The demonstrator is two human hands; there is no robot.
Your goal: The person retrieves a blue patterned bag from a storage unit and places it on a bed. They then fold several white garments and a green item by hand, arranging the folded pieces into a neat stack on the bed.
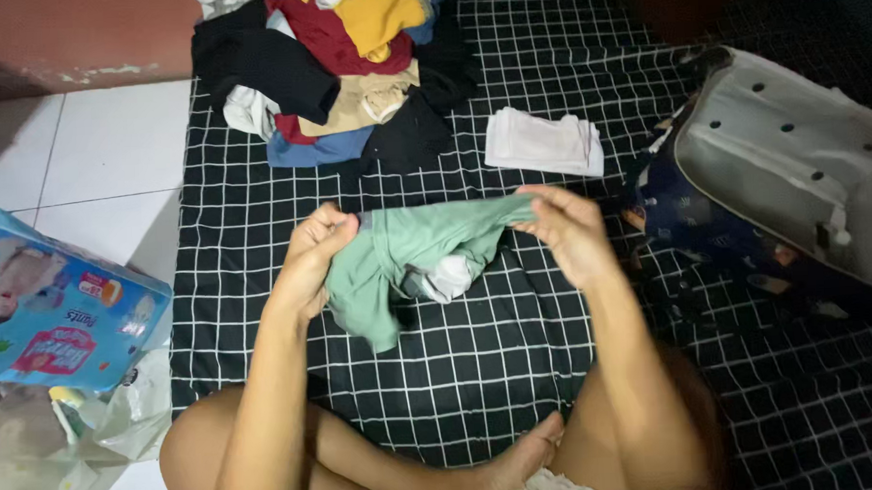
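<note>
1. The left hand (313, 251) is closed on one end of a green garment (407, 256), fingers pinched round the cloth.
2. The right hand (569, 229) grips the other end, fingers curled over the top edge.
3. The garment hangs stretched between both hands, above a black sheet (518, 368) with a white grid; its lower part droops in folds, and a white lining shows near the middle.
4. A folded white cloth (544, 143) lies flat on the sheet, beyond the right hand and apart from it.
5. A clothes pile (328, 70) in black, red, yellow, beige and blue sits at the far edge of the sheet.
6. A grey bag (791, 160) lies open to the right.
7. A blue packet (56, 307) rests on the white floor tiles (114, 150) to the left, beside crumpled plastic bags (114, 420).
8. The person sits cross-legged, bare knees at the near edge.
</note>
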